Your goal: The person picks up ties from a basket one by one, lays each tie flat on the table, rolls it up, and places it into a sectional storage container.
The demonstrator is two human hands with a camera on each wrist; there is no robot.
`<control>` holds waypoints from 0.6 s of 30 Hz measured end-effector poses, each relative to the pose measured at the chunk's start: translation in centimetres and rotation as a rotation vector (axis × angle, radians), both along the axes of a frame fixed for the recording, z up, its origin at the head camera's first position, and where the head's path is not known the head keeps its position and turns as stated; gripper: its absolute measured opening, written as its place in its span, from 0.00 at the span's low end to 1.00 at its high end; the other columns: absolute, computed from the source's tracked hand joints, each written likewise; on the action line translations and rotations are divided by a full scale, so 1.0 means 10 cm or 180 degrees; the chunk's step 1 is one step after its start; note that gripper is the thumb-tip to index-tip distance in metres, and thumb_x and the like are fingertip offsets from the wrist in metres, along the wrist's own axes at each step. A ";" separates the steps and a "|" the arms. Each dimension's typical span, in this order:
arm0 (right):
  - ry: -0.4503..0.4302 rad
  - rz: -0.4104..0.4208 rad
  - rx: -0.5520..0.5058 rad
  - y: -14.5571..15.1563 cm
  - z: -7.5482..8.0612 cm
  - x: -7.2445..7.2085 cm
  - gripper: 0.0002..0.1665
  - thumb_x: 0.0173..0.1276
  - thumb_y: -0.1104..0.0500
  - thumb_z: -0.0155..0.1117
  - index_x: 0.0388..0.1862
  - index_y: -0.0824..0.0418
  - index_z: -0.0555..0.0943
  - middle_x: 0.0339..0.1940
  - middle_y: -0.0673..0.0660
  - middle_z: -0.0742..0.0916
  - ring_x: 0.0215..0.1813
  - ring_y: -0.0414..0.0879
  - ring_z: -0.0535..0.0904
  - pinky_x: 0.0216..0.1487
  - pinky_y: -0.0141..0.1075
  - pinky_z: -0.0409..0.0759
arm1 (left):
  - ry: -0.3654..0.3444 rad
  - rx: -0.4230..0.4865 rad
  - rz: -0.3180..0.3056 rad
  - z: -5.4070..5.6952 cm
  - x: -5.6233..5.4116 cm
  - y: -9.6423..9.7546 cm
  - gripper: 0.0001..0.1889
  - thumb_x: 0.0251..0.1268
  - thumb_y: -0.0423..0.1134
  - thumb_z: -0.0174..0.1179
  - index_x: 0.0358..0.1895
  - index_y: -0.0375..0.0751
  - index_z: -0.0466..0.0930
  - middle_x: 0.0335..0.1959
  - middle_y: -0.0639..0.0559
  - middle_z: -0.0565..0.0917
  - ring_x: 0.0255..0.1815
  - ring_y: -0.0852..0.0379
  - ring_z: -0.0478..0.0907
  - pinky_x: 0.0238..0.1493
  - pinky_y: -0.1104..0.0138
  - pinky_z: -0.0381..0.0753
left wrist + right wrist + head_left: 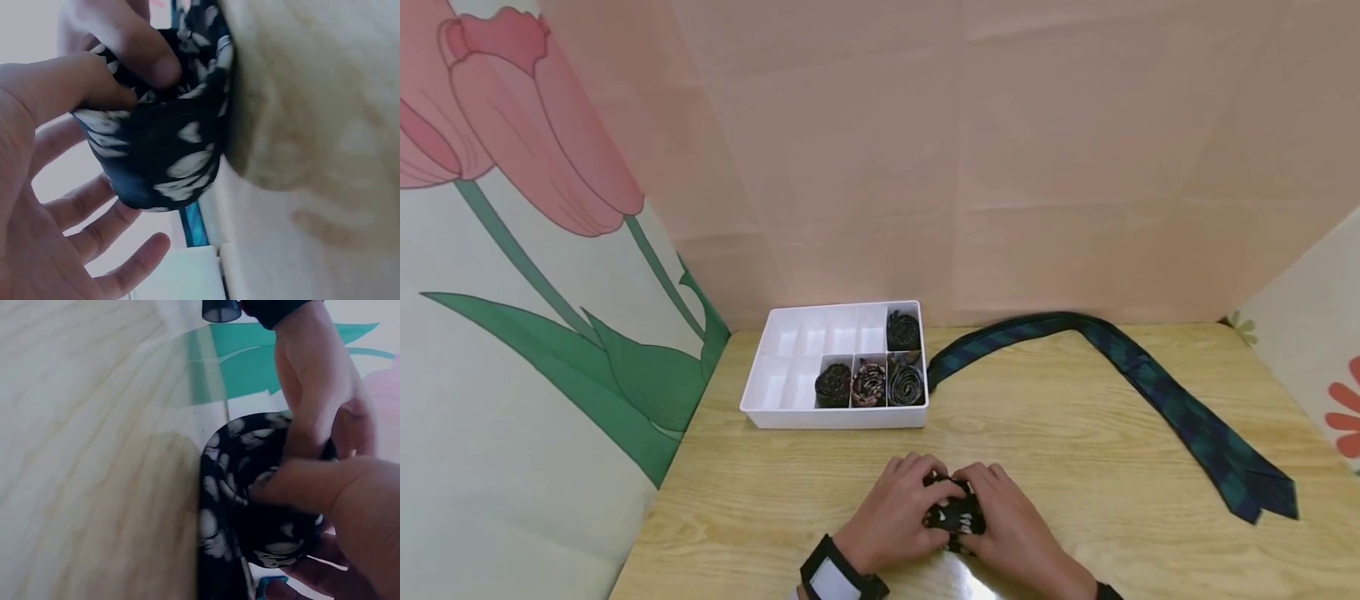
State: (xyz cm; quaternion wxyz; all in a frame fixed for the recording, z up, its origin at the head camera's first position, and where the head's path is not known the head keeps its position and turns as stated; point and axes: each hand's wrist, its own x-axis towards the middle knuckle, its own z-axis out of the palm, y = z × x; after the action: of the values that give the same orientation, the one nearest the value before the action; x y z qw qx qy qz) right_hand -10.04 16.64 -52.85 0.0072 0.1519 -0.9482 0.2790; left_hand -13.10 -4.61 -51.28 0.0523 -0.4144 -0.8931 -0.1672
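A black necktie with a white leaf-like pattern (pixel 957 515) is partly rolled up near the table's front edge. My left hand (pixel 898 510) grips the roll from the left, and my right hand (pixel 1018 533) holds it from the right. Seen from the left wrist, the roll (pixel 169 156) stands on edge against the table, with thumb and fingers at its coiled side. In the right wrist view a flat strip of the necktie (pixel 215 550) runs from the roll along the tabletop. The fingers cover part of the coil.
Behind the hands stands a white compartment box (pixel 842 419) with several rolled dark neckties (pixel 868 385) in its right-hand cells. A navy and green necktie (pixel 1176 408) lies unrolled from the box's right side toward the table's right. A pink backdrop (pixel 955 167) rises behind the table (pixel 1075 450).
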 end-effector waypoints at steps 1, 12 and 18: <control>0.0004 0.0003 0.0004 0.01 0.00 0.00 0.40 0.49 0.53 0.89 0.60 0.47 0.77 0.54 0.40 0.83 0.55 0.38 0.74 0.59 0.44 0.81 | -0.0010 0.0001 -0.0014 0.00 0.00 0.01 0.26 0.55 0.51 0.77 0.60 0.62 0.84 0.58 0.60 0.78 0.58 0.61 0.75 0.60 0.66 0.75; -0.0091 0.0019 0.0050 0.04 0.01 -0.01 0.40 0.49 0.58 0.88 0.60 0.50 0.78 0.55 0.43 0.83 0.56 0.40 0.75 0.61 0.46 0.81 | -0.0024 -0.0103 -0.0044 -0.02 -0.01 0.07 0.28 0.57 0.53 0.76 0.63 0.64 0.80 0.58 0.61 0.78 0.58 0.61 0.74 0.65 0.62 0.75; -0.0146 0.0067 0.0062 0.05 0.03 -0.01 0.41 0.50 0.54 0.88 0.63 0.50 0.77 0.57 0.43 0.81 0.57 0.40 0.74 0.61 0.47 0.80 | -0.0003 -0.0102 -0.0028 -0.04 -0.01 0.07 0.27 0.57 0.52 0.76 0.62 0.65 0.81 0.58 0.61 0.78 0.57 0.61 0.74 0.62 0.63 0.75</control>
State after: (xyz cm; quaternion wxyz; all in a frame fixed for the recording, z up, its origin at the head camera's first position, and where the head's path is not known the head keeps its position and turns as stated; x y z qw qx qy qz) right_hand -10.15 17.16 -52.52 -0.0189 0.1556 -0.9491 0.2733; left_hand -13.23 -3.96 -51.66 0.0445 -0.4191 -0.8938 -0.1533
